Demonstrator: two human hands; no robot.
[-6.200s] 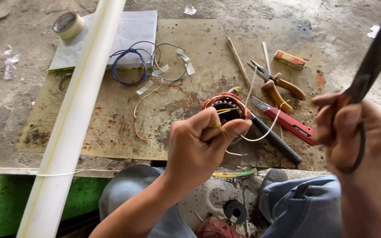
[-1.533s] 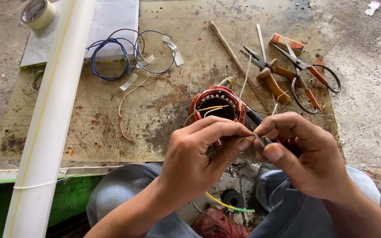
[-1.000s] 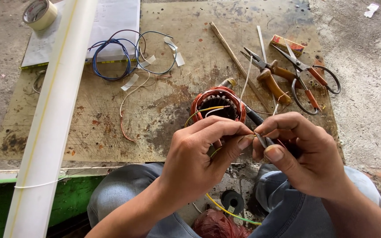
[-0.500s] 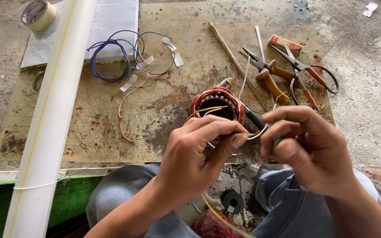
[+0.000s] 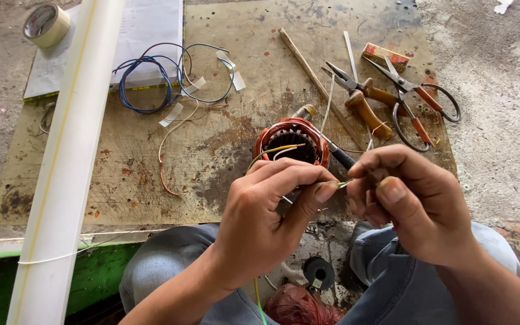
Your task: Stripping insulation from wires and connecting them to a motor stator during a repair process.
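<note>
A round motor stator (image 5: 292, 139) with copper-red windings sits on the worn wooden board (image 5: 151, 174), thin lead wires rising from it. My left hand (image 5: 269, 213) pinches a thin yellow-green wire (image 5: 343, 183) between thumb and forefinger just in front of the stator. My right hand (image 5: 413, 201) meets it from the right, fingertips closed on the same wire end. A yellow-green strand runs down below my left wrist.
Scissors (image 5: 413, 99), wooden-handled pliers (image 5: 359, 96), a thin stick (image 5: 314, 78) and a small box (image 5: 386, 56) lie at the back right. A blue wire coil (image 5: 145, 84), a grey sheet (image 5: 145, 30), a tape roll (image 5: 46, 24) and a white pipe (image 5: 67, 162) are left.
Six seconds ago my right hand held the scissors up; they now lie on the board. Both hands have since closed together on the thin wire, fingers shifting slightly.
</note>
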